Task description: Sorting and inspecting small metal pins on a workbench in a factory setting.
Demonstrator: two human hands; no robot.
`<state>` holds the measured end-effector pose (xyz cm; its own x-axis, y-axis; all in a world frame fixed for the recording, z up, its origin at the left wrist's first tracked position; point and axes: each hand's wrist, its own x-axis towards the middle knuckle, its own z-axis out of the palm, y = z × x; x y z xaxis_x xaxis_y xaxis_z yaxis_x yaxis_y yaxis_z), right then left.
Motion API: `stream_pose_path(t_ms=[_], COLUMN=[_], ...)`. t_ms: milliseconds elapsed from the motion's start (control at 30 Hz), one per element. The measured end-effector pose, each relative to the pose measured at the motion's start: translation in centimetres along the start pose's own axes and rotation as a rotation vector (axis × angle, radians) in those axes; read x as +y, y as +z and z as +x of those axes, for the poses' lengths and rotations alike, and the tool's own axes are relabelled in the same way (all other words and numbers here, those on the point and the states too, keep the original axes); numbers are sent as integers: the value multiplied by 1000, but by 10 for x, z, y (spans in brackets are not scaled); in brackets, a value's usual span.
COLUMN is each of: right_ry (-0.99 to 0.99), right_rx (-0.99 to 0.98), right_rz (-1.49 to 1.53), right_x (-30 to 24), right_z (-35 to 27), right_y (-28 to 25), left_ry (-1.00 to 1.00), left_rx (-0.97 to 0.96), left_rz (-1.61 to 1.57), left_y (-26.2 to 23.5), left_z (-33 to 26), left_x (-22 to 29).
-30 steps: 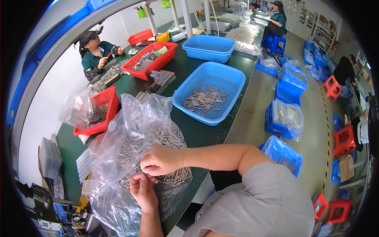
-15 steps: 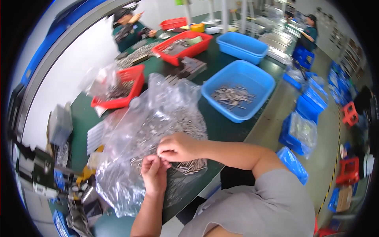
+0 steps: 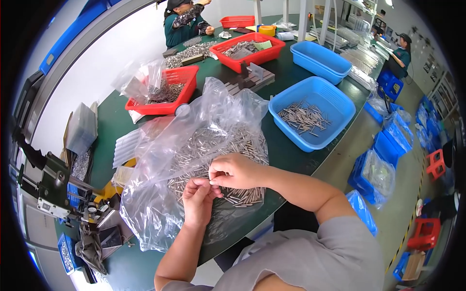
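Observation:
A large clear plastic bag [image 3: 194,140] lies open on the dark green table [image 3: 291,160], with a heap of small metal pins [image 3: 213,150] spread inside it. My left hand [image 3: 198,200] rests over the near edge of the heap, fingers curled around a few pins. My right hand [image 3: 234,170] sits just above it, thumb and fingers pinched on pins at the left hand's fingertips. The two hands touch.
A blue tub [image 3: 313,111] with loose pins stands to the right, another blue tub [image 3: 320,60] behind it. Red baskets [image 3: 165,92] [image 3: 250,48] sit farther back. A metal fixture [image 3: 58,189] is at left. Another person [image 3: 187,22] works across the table; blue crates [image 3: 376,169] line the floor.
The view has swung so the bag sits more centred. My hands stay together over the pins, the right one shifted slightly over the left.

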<state>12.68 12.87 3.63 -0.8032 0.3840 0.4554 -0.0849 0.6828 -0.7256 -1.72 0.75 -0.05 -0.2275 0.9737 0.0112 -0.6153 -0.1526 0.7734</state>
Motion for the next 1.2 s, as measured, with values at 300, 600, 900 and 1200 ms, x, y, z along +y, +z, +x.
stream_pose_path(t_ms=[300, 600, 900, 1200], right_ry=[-133, 164, -280, -159], right_rx=[761, 939, -84, 2], right_rz=[-286, -807, -783, -585], right_x=[-11, -19, 8, 22], right_z=[-10, -45, -23, -21], right_y=[-65, -113, 26, 27], left_ry=[70, 128, 350, 322], left_rx=[26, 52, 224, 227], left_rz=[132, 233, 535, 541], left_y=[-3, 4, 4, 6], left_z=[2, 2, 1, 1], left_x=[-4, -10, -7, -9])
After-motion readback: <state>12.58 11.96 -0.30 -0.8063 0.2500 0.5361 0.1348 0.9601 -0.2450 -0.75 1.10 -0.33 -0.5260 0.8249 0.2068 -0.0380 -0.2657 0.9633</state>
